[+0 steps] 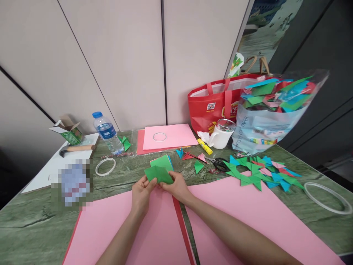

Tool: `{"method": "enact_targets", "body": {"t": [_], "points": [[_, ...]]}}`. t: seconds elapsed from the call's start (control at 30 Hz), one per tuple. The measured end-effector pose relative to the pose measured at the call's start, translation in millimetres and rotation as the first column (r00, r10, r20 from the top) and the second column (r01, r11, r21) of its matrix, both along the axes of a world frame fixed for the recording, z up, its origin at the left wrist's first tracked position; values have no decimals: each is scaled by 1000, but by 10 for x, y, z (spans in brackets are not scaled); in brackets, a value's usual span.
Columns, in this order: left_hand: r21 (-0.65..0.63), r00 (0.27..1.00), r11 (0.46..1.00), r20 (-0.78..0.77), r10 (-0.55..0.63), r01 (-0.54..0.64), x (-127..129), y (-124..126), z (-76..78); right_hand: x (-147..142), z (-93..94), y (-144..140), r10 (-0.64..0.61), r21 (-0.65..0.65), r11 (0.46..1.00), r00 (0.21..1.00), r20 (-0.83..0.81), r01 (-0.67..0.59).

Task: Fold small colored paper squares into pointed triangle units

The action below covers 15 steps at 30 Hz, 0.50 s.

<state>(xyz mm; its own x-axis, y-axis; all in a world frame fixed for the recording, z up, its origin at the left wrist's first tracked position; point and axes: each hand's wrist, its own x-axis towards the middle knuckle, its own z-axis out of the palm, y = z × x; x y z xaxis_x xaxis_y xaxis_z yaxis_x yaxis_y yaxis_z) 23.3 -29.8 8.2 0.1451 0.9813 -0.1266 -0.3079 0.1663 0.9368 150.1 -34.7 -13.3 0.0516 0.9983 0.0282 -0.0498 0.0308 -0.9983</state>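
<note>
A green sheet of folding paper (157,173) with creases is held up between both hands. My left hand (142,189) pinches its lower left edge, thumb in front. On the other side, my right hand (176,187) grips the lower right corner, its fingers partly hidden. Just behind lies a small stack of square paper (162,162), green on top with a blue edge showing. Under my hands and forearms are large pink sheets (110,224), with red ones showing at their edges.
Folded green, blue and pink paper pieces (249,173) lie at right, near black scissors (219,164), a glue stick (204,146) and a white mug (222,134). A bag of paper pieces (273,121) stands behind. At left are a water bottle (107,133), hammer (77,148) and white ring (106,167).
</note>
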Motion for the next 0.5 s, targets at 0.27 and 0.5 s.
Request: {"method": "enact_targets", "body": {"t": [0.27, 0.5], "points": [[-55, 996, 994, 4, -93, 94, -67, 63, 95, 25, -65, 40, 138, -54, 987, 969, -207, -152], [45, 981, 997, -181, 67, -59, -129, 112, 71, 20, -13, 24, 191, -28, 980, 967, -171, -199]]}}
